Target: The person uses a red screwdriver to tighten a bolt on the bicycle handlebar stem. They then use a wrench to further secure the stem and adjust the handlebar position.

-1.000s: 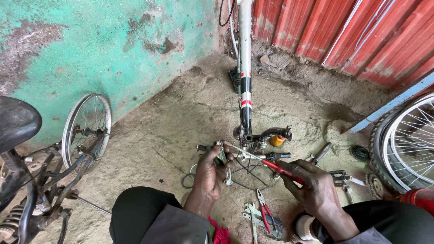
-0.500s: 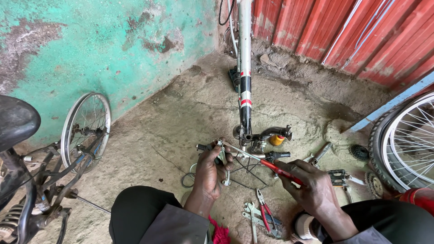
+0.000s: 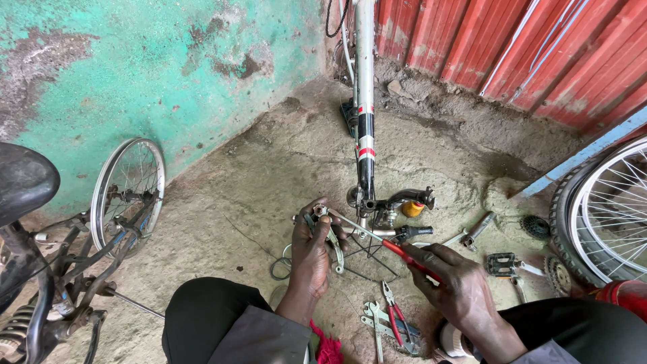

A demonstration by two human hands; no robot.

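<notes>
Small metal brake part [image 3: 328,232], grey with a curved arm, sits just below frame centre, left hand [image 3: 312,251] wrapped around it, fingers curled tight and pinching it from both sides. Right hand [image 3: 453,282], lower right of centre, fist closed round the red handle of a screwdriver [image 3: 377,241]; shaft runs up-left, tip touching the top of the part at the left hand's fingertips. Directly behind the hands: bike frame [image 3: 364,114] standing upside down, silver and black tube with red bands running to the top edge, crank and pedal bits at its base. Small orange object [image 3: 412,208] just right of that base. On the dirt floor [image 3: 269,168] between the knees: red-handled pliers [image 3: 394,317] lying on flat spanners [image 3: 377,323]. Right of the right hand: loose pedal [image 3: 502,264], sprocket [image 3: 537,226] beyond it. Right edge: spoked wheel with tyre [image 3: 606,216]. Left side: bare rim [image 3: 128,192] against the green wall [image 3: 135,74], black saddle [image 3: 23,182] at far left. Red corrugated sheet [image 3: 526,47] upper right.
</notes>
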